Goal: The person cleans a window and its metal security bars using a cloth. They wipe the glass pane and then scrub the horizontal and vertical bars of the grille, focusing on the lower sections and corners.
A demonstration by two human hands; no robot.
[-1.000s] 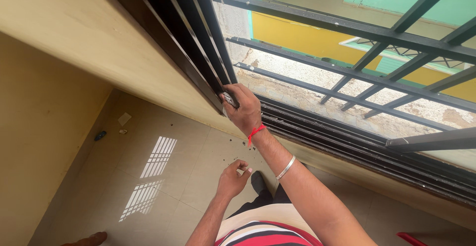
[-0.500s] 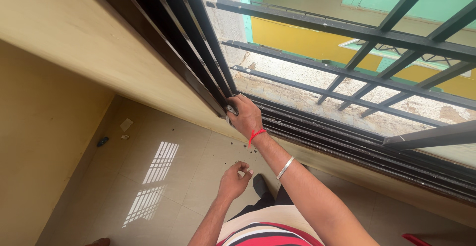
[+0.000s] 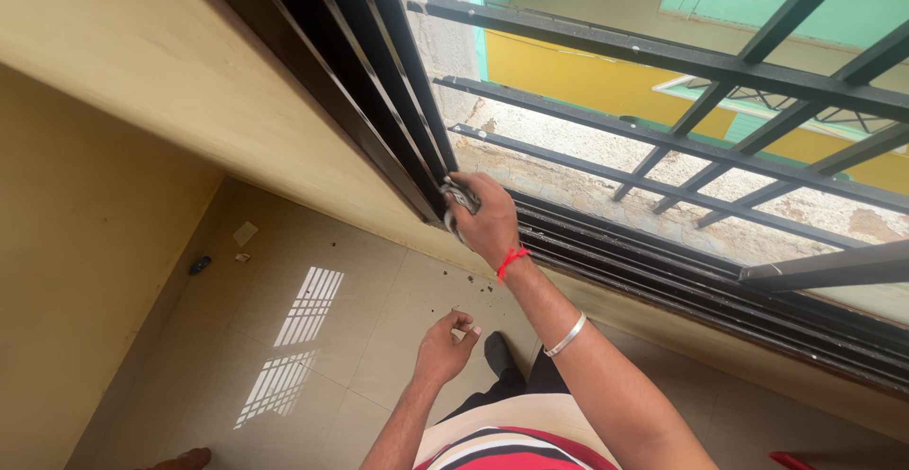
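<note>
My right hand (image 3: 488,216) is pressed into the lower corner of a dark sliding window frame (image 3: 379,101), fingers closed on a small grey cloth-like thing (image 3: 456,203) that is mostly hidden under the hand. A red thread and a silver bangle (image 3: 566,336) circle that arm. My left hand (image 3: 445,345) hangs lower, above the tiled floor, loosely curled with the fingertips together; whether it pinches anything small is not visible.
The black window track (image 3: 682,281) runs right along the sill. Black metal grille bars (image 3: 663,53) lie beyond it. Beige floor tiles (image 3: 312,290) carry dark crumbs near the wall, small bits of litter (image 3: 201,264) and a sunlit patch. A beige wall (image 3: 85,243) stands left.
My right hand has shifted slightly to the right along the frame's corner, and the grey thing now shows more at its fingers. The left hand has stayed put.
</note>
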